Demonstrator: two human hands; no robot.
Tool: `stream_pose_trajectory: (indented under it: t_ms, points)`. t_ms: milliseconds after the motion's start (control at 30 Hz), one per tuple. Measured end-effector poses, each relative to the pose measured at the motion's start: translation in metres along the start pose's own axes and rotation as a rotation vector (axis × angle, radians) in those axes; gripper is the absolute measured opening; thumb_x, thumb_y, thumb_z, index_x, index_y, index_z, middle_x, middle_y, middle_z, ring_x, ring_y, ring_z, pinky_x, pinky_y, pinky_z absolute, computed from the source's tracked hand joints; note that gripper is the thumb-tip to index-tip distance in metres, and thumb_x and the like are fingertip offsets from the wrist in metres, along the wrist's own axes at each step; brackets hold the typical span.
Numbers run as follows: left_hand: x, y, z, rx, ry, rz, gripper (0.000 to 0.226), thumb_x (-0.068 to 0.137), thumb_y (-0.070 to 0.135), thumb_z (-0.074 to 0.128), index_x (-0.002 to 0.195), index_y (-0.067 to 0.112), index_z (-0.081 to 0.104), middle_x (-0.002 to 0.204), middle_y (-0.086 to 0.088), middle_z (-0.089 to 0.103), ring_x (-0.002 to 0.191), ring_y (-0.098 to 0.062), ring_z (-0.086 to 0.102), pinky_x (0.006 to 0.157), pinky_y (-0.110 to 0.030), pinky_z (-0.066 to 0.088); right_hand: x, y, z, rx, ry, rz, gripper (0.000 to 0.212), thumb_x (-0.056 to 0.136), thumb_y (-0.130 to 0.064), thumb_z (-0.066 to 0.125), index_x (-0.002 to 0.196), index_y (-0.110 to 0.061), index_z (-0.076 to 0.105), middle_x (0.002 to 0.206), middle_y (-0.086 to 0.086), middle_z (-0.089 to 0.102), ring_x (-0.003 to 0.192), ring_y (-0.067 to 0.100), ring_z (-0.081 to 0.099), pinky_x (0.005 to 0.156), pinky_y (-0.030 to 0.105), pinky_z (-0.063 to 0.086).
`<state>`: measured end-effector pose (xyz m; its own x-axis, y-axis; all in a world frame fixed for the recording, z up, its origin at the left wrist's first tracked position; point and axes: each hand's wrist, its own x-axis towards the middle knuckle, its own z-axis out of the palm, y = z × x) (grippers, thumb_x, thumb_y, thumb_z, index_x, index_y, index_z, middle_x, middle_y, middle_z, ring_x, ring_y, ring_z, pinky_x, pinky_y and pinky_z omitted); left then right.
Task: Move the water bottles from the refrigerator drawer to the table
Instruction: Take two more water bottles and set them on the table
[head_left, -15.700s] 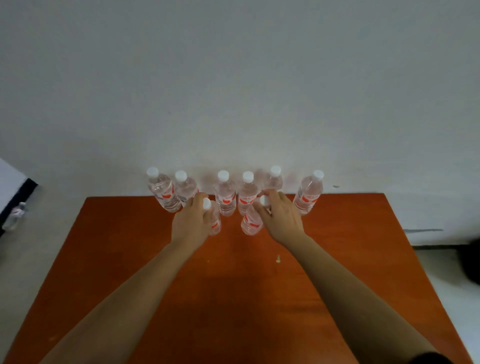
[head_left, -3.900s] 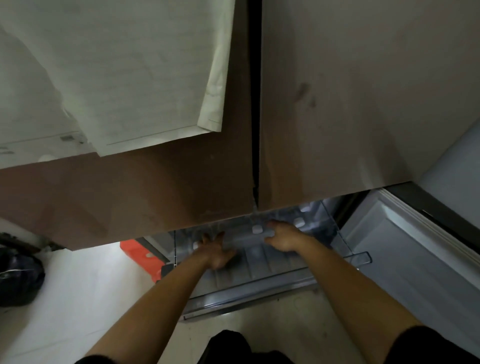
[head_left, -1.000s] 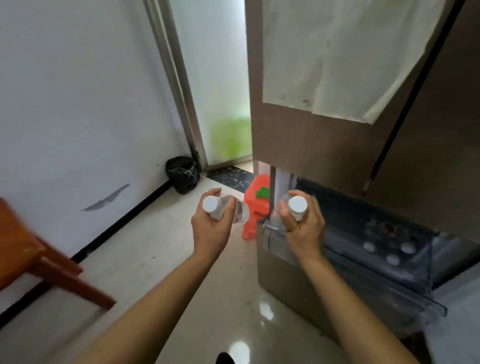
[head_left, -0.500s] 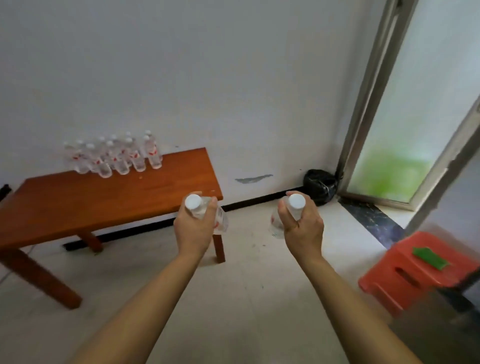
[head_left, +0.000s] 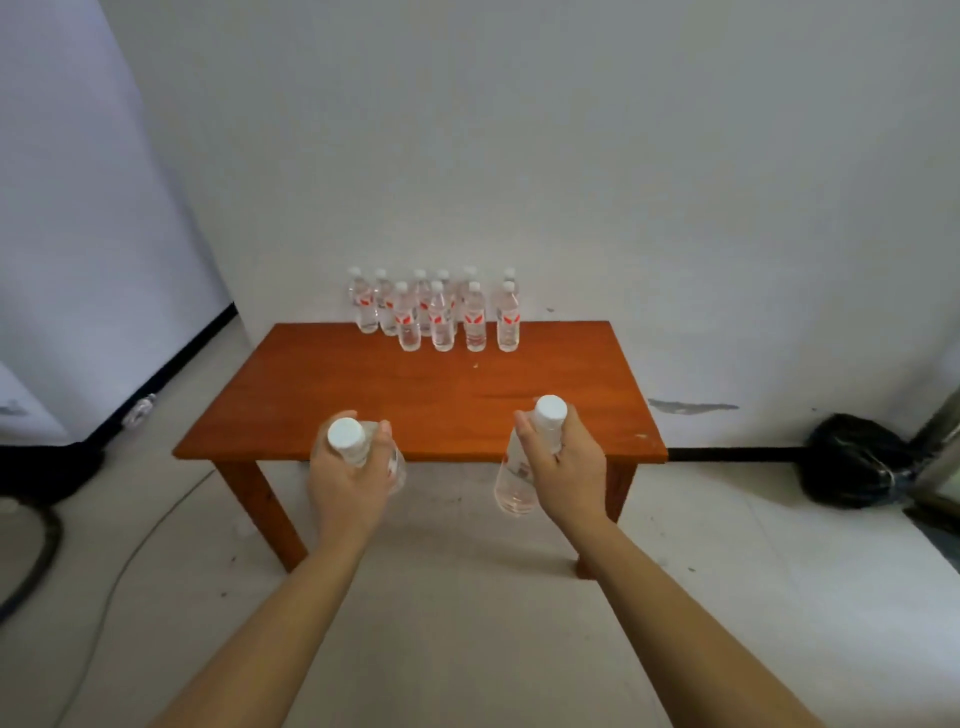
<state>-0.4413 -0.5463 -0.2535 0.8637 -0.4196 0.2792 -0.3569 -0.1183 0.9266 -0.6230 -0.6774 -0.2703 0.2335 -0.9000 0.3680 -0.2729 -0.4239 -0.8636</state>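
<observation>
**Two bottles in hand, table dead ahead**

The left hand (head_left: 348, 478) is wrapped round the shoulder of the left bottle (head_left: 347, 436), fingers curled over it and the white cap poking out at the top. This bottle is tipped, with its cap leaning back toward the person. The right hand (head_left: 566, 467) grips the right bottle (head_left: 511, 488) high up near the neck. That one hangs closer to upright, cap up, with its clear base dangling below the fingers. Neither bottle touches anything but its hand.

Both hands are in front of the near edge of the table (head_left: 363, 395), and neither is over the top yet. The left is toward the middle-left of that edge and the right is closer to the near right corner. They sit about level with each other, so neither arm has a clear lead.

Straight ahead, past a broad stretch of bare wood, the standing bottles (head_left: 441, 312) are bunched in two rows along the far edge, close to the wall and around its middle. The front row is shorter than the back one and stops short on the left side.

The coming move looks like a forward reach across the table. Both bottles would be brought upright and set base-down just in front of that cluster or at the front row's left end. The left bottle needs more righting than the right. The main risk is knocking the front row on the way in.

A dark bag (head_left: 852, 462) sits on the floor by the wall, off to the right.
</observation>
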Motion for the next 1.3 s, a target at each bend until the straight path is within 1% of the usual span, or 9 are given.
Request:
stream_pose_trajectory:
  t_ms: [167, 467, 633, 700, 767, 1000, 1133, 1200, 1300]
  points:
    - [0.079, -0.042, 0.019, 0.051, 0.055, -0.056, 0.043, 0.090, 0.040, 0.067, 0.127, 0.020, 0.055, 0.112, 0.008, 0.060, 0.103, -0.008, 0.053, 0.086, -0.026, 0.038, 0.054, 0.017, 0.086, 0.008, -0.090, -0.008, 0.033, 0.085, -0.071, 0.051, 0.092, -0.038, 0.053, 0.083, -0.015, 0.062, 0.079, 0.004, 0.063, 0.071, 0.026, 0.056]
    - [0.290, -0.095, 0.102, 0.153, 0.055, -0.111, 0.032, 0.089, 0.044, 0.067, 0.113, 0.030, 0.051, 0.105, 0.006, 0.064, 0.102, -0.015, 0.063, 0.085, -0.032, 0.051, 0.244, 0.061, 0.253, 0.047, -0.150, 0.039, 0.051, 0.082, -0.078, 0.050, 0.110, -0.036, 0.056, 0.099, -0.018, 0.064, 0.091, 0.002, 0.064, 0.080, 0.032, 0.059]
    - [0.394, -0.107, 0.127, 0.175, 0.089, -0.117, 0.046, 0.089, 0.046, 0.067, 0.127, 0.025, 0.054, 0.113, 0.006, 0.064, 0.104, -0.013, 0.062, 0.087, -0.037, 0.055, 0.342, 0.054, 0.331, 0.100, -0.223, 0.016, 0.048, 0.086, -0.073, 0.053, 0.114, -0.035, 0.057, 0.107, -0.018, 0.066, 0.098, 0.002, 0.064, 0.082, 0.035, 0.059]
    - [0.427, -0.116, 0.133, 0.179, 0.111, -0.129, 0.046, 0.089, 0.045, 0.067, 0.127, 0.025, 0.053, 0.111, 0.008, 0.063, 0.101, -0.012, 0.061, 0.085, -0.037, 0.056, 0.369, 0.054, 0.362, 0.122, -0.249, 0.040, 0.041, 0.086, -0.069, 0.056, 0.111, -0.037, 0.056, 0.103, -0.019, 0.065, 0.098, 0.002, 0.063, 0.084, 0.037, 0.058]
    - [0.461, -0.129, 0.140, 0.185, 0.114, -0.129, 0.045, 0.089, 0.044, 0.067, 0.126, 0.025, 0.053, 0.108, 0.008, 0.062, 0.100, -0.013, 0.062, 0.085, -0.039, 0.057, 0.392, 0.057, 0.395, 0.128, -0.274, 0.057, 0.042, 0.084, -0.073, 0.054, 0.109, -0.039, 0.056, 0.100, -0.018, 0.065, 0.096, 0.002, 0.063, 0.083, 0.041, 0.058]
    - [0.588, -0.201, 0.177, 0.211, 0.002, -0.151, 0.044, 0.089, 0.047, 0.065, 0.125, 0.025, 0.053, 0.108, 0.009, 0.061, 0.100, -0.012, 0.061, 0.083, -0.033, 0.053, 0.450, 0.085, 0.504, 0.110, -0.322, 0.138, 0.056, 0.087, -0.071, 0.053, 0.127, -0.031, 0.055, 0.112, -0.016, 0.067, 0.105, 0.006, 0.064, 0.087, 0.038, 0.057]
    - [0.663, -0.246, 0.203, 0.216, -0.140, -0.177, 0.038, 0.089, 0.045, 0.066, 0.118, 0.024, 0.054, 0.109, 0.005, 0.063, 0.101, -0.012, 0.059, 0.085, -0.034, 0.051, 0.479, 0.099, 0.566, 0.049, -0.292, 0.226, 0.033, 0.091, -0.062, 0.055, 0.104, -0.032, 0.056, 0.099, -0.009, 0.067, 0.094, 0.004, 0.065, 0.082, 0.040, 0.059]
    - [0.696, -0.269, 0.217, 0.234, -0.199, -0.206, 0.042, 0.087, 0.048, 0.066, 0.118, 0.022, 0.056, 0.109, 0.005, 0.064, 0.102, -0.014, 0.061, 0.086, -0.037, 0.053, 0.492, 0.107, 0.594, 0.018, -0.254, 0.279, 0.034, 0.090, -0.065, 0.053, 0.096, -0.031, 0.055, 0.090, -0.007, 0.066, 0.089, 0.007, 0.066, 0.080, 0.042, 0.059]
    - [0.732, -0.303, 0.239, 0.260, -0.297, -0.233, 0.043, 0.085, 0.050, 0.067, 0.116, 0.022, 0.056, 0.107, 0.005, 0.064, 0.101, -0.014, 0.062, 0.086, -0.038, 0.054, 0.509, 0.121, 0.630, -0.010, -0.227, 0.342, 0.036, 0.089, -0.066, 0.053, 0.097, -0.031, 0.056, 0.087, -0.007, 0.066, 0.086, 0.007, 0.066, 0.077, 0.042, 0.059]
